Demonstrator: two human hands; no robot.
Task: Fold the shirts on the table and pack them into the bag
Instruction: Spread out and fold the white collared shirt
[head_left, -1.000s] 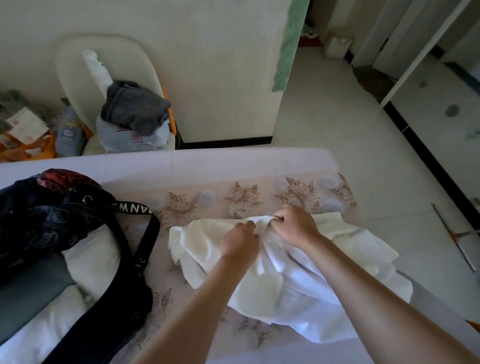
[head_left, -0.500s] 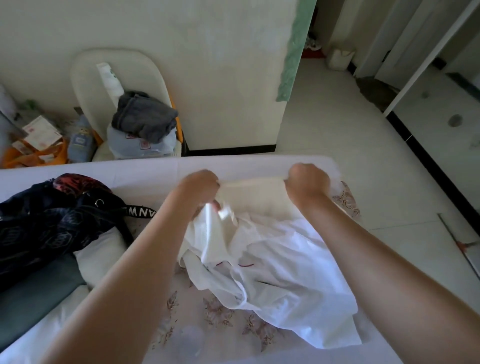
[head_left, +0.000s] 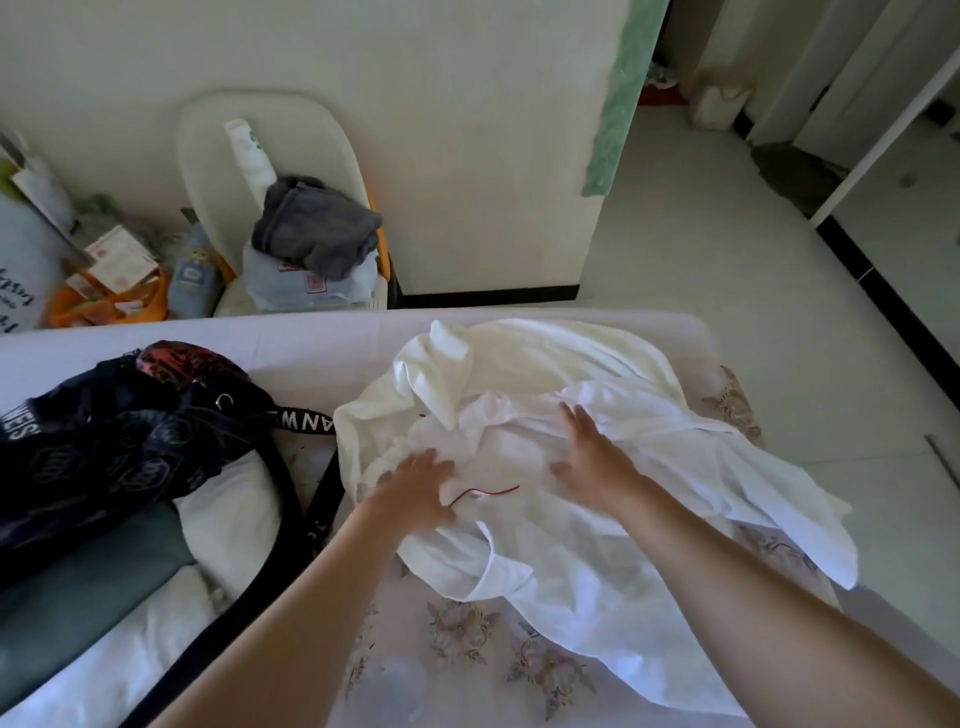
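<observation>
Pale tiled floor runs off toward two o'clock, and against the cream wall at eleven o'clock a chair (head_left: 291, 130) carries a grey garment (head_left: 311, 231). Nearer, the table (head_left: 467, 642) in its flowered cloth fills the lower half of the room. On it, from the middle out to three o'clock, lies a rumpled heap of white shirts (head_left: 597, 561), with a cream one (head_left: 550, 358) bunched along its far side at twelve o'clock. The bag (head_left: 119, 431), dark and patterned, slumps at nine o'clock, its lettered strap (head_left: 306, 420) touching the heap's left edge. Folded grey-green and white clothes (head_left: 88, 587) lie partly under it at eight o'clock.

Both arms reach in from six o'clock. The left hand (head_left: 415, 493) lies palm down on the white cloth, fingers spread wide and holding nothing. The right hand (head_left: 592, 457), just beside it toward one o'clock, is also flat and relaxed, fingers straight on the fabric. A thin red thread (head_left: 485, 493) curls between the two hands.

Half a second ago both fists gripped the cream edge out at twelve o'clock. They have since let it drop and come back onto the heap.
</observation>
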